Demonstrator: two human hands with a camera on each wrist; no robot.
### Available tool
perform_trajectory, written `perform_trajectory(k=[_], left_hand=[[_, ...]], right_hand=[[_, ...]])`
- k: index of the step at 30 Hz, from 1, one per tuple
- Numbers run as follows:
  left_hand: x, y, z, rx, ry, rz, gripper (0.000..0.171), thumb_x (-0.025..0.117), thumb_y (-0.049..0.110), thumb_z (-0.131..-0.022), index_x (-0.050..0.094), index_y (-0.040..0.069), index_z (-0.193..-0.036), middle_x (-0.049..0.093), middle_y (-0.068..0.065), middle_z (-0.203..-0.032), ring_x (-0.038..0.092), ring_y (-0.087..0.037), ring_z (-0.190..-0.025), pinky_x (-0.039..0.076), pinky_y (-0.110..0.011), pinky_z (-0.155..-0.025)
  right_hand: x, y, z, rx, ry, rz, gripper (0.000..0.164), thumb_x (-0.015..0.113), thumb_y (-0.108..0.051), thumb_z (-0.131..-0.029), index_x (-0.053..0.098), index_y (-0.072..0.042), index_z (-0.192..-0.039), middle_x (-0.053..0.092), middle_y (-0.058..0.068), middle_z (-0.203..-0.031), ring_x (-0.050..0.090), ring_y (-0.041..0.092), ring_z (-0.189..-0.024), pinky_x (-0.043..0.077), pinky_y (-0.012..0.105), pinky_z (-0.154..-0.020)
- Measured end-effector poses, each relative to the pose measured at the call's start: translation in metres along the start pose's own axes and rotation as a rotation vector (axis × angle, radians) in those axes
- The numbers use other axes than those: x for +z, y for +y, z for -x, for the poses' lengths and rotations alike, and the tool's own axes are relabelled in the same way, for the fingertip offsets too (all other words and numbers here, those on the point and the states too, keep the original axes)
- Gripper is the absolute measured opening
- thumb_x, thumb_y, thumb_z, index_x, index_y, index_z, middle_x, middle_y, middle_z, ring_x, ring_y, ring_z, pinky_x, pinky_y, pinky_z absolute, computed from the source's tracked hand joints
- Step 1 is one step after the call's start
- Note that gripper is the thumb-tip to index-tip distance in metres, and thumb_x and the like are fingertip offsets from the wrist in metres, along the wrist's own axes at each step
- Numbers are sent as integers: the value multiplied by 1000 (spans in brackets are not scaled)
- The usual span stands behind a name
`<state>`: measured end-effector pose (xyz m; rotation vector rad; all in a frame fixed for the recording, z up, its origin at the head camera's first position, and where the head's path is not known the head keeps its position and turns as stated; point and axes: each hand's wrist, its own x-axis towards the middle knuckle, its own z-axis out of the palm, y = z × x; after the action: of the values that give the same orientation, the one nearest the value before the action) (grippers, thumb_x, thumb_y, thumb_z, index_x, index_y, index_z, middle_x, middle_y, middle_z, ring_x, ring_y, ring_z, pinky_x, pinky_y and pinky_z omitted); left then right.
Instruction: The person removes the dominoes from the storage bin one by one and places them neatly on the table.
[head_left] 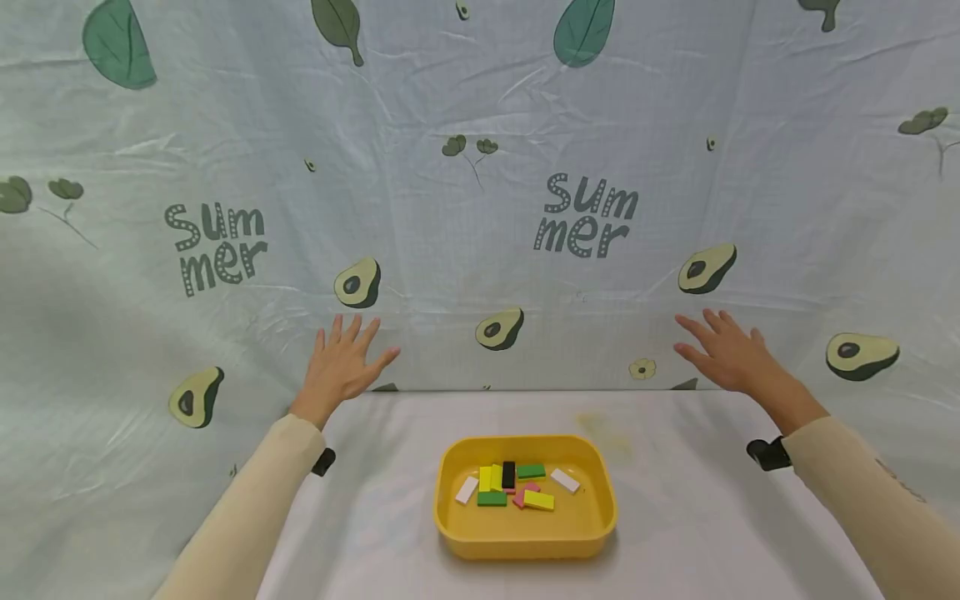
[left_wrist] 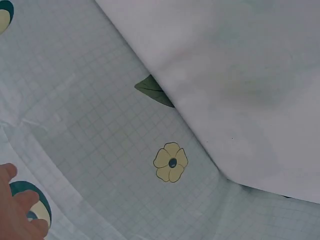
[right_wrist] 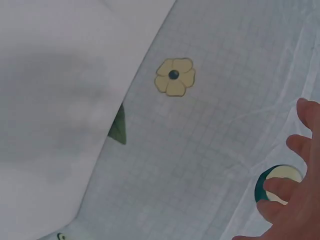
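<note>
My left hand point(head_left: 341, 367) is raised with its fingers spread, above the far left part of the white table. At the far right my right hand point(head_left: 727, 354) is held up the same way, fingers spread and holding nothing. Between and below them, nearer to me, stands a yellow tray point(head_left: 525, 546). Small blocks lie in it: a black block point(head_left: 508, 474), a white block point(head_left: 565, 480), another white block point(head_left: 467, 490), a green block point(head_left: 492, 499), a yellow block point(head_left: 538, 500) and a pink block point(head_left: 522, 497), among several others.
Behind the table point(head_left: 390, 533) hangs a pale sheet point(head_left: 420, 242) printed with avocados, leaves and lettering. The table's far edge runs just below both hands. A dark strap point(head_left: 768, 455) shows at the right wrist, and a dark piece point(head_left: 324, 462) at the left.
</note>
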<state>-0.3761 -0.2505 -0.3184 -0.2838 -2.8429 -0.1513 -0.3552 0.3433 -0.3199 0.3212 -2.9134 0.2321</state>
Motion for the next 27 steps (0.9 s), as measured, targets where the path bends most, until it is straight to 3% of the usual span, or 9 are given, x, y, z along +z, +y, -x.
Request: perform_trajectory(k=[7, 16, 22, 27], left_hand=[[-3, 11, 11, 19, 15, -16, 84, 36, 67, -103, 28, 10, -164, 22, -27, -169, 7, -54, -157, 5, -71, -124], [6, 16, 33, 15, 35, -2, 80, 36, 65, -105, 29, 12, -164, 26, -25, -168, 12, -54, -156, 7, -72, -123], [14, 25, 56, -6, 78, 52, 79, 39, 64, -104, 31, 12, -163, 31, -27, -166, 16, -54, -155, 8, -72, -123], [23, 32, 77, -20, 69, 106, 80, 40, 64, -104, 30, 12, -164, 33, -26, -165, 17, -53, -155, 6, -71, -124]], right_hand=[[-3, -18, 8, -58, 53, 9, 67, 44, -47, -108, 39, 0, -156, 26, 37, -162, 19, 59, -150, 15, 81, -113], [0, -40, 31, -138, 142, 17, 54, 57, -33, -105, 54, 1, -146, 45, 33, -152, 41, 53, -141, 30, 74, -113], [4, -60, 53, -152, 148, -72, 49, 59, -34, -105, 57, -4, -144, 59, 26, -137, 59, 46, -122, 50, 65, -99], [13, -76, 69, -182, 157, -138, 42, 63, -30, -103, 61, -7, -138, 67, 14, -119, 66, 32, -106, 58, 53, -87]])
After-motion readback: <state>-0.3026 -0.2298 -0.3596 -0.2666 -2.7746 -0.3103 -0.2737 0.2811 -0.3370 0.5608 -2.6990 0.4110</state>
